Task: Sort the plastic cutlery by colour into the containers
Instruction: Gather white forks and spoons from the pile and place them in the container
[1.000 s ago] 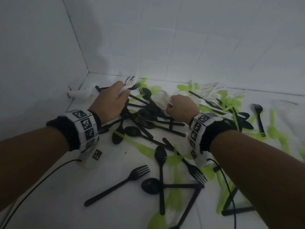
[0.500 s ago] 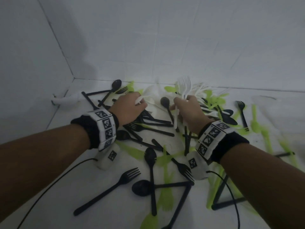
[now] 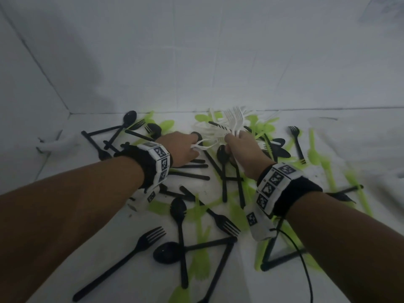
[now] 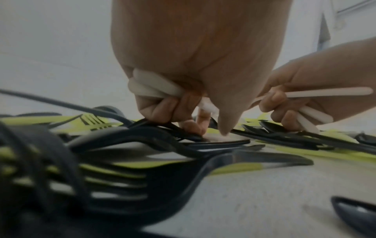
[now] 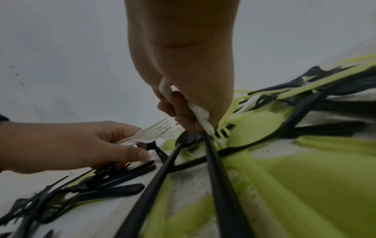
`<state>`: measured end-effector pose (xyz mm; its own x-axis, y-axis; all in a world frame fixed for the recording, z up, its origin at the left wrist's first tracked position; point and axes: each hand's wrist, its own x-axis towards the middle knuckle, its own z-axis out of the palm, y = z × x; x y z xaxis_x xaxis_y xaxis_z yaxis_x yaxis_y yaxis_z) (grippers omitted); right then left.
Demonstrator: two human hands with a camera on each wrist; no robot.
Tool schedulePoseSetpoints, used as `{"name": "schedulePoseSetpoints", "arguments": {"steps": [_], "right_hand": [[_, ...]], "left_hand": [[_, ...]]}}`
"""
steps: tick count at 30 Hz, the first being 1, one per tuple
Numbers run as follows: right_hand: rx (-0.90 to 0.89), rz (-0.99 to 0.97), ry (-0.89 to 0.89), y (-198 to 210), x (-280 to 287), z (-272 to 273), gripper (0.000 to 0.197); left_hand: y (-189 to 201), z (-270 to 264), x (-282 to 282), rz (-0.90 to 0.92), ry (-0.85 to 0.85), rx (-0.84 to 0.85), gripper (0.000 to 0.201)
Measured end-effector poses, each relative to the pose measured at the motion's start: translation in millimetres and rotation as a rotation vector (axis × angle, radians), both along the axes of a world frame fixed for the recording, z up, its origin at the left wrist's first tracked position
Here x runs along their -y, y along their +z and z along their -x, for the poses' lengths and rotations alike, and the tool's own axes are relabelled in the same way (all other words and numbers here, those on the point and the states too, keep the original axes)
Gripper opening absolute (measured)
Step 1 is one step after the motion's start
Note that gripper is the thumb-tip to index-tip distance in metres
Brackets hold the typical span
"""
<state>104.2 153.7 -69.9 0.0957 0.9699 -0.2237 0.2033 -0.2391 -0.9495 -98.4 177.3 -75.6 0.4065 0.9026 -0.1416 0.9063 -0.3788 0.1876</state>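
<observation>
Black, lime-green and white plastic cutlery lies tangled on a white surface point(image 3: 91, 241) in a corner. My left hand point(image 3: 182, 149) grips a bundle of white cutlery point(image 4: 154, 87), fingers curled round the handles, knuckles low over black forks point(image 4: 114, 182). My right hand point(image 3: 240, 147) grips white forks point(image 3: 235, 121) that stand upright above the fist, and their handles point(image 5: 200, 117) stick out below it. Both fists hover close together over the pile's far middle. A black spoon point(image 3: 223, 154) lies just under the right hand. No containers are in view.
White tiled walls point(image 3: 196, 62) close off the back and left. Crumpled white material point(image 3: 54, 145) lies in the left corner. Black forks and spoons point(image 3: 150, 239) spread toward me, green pieces point(image 3: 317, 158) mostly right. Wrist-camera cables point(image 3: 306, 270) trail under my forearms.
Both hands have moved toward each other and the far middle of the pile, still holding white cutlery. The right hand's forks now stand more upright.
</observation>
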Motion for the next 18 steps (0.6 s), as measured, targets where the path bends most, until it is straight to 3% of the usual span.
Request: {"name": "schedulePoseSetpoints", "arguments": {"steps": [8,11,14,18], "right_hand": [[0.037,-0.013,0.011,3.1,-3.3,7.3,0.009],[0.041,-0.029,0.014,3.5,-5.7,10.8,0.005],[0.054,-0.03,0.023,1.4,-8.1,12.6,0.006],[0.078,-0.025,0.034,0.3,-10.4,13.3,0.005]], "left_hand": [[-2.2,3.3,7.4,-0.057,0.158,0.007,0.025],[1.8,0.4,13.7,-0.058,0.098,0.045,0.035],[3.4,0.0,17.6,0.007,0.002,0.027,0.024],[2.9,0.8,19.7,0.041,0.027,0.039,0.022]]}}
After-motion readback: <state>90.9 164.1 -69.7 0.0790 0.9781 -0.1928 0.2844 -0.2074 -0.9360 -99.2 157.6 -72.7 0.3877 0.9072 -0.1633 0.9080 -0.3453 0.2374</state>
